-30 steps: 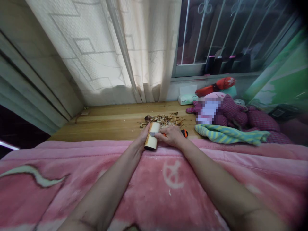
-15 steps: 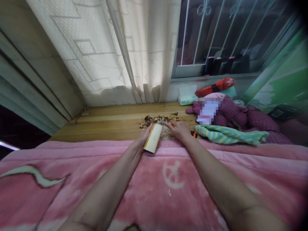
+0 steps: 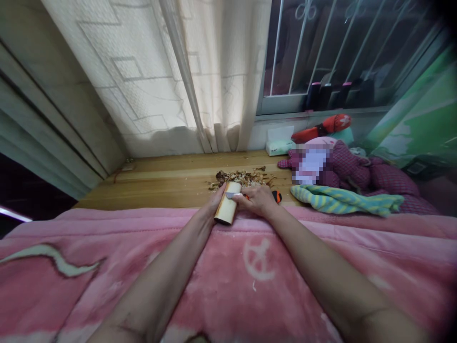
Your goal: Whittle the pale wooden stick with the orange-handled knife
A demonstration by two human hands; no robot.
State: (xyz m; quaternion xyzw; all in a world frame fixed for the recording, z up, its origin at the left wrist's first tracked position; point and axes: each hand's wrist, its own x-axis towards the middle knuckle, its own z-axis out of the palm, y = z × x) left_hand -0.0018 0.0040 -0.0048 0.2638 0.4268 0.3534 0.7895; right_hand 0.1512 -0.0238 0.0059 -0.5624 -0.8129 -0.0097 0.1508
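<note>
A pale bamboo tube (image 3: 224,210) with a brown strip along its left side is tilted over the blanket's edge. My left hand (image 3: 212,204) is wrapped round its left side; most of those fingers are hidden behind it. In my right hand (image 3: 260,199) is a utility knife (image 3: 233,195) with an orange and black handle, whose end sticks out past the palm. Its blade lies across the tube's upper face and appears to touch it. Brown and pale shavings (image 3: 246,178) are heaped on the wooden board just beyond both hands.
A pink blanket (image 3: 214,276) spreads in front, up to the wooden board (image 3: 160,178). To the right are a striped cloth (image 3: 342,200), a checked plush toy (image 3: 385,178), a tissue pack (image 3: 279,146) and a red item (image 3: 321,129). Curtains (image 3: 150,81) and a barred window stand behind.
My right hand has moved left and slightly down, bringing the knife blade from beside the bamboo tube's far end onto its face. The tube's near end is tipped up slightly, showing a dark opening.
</note>
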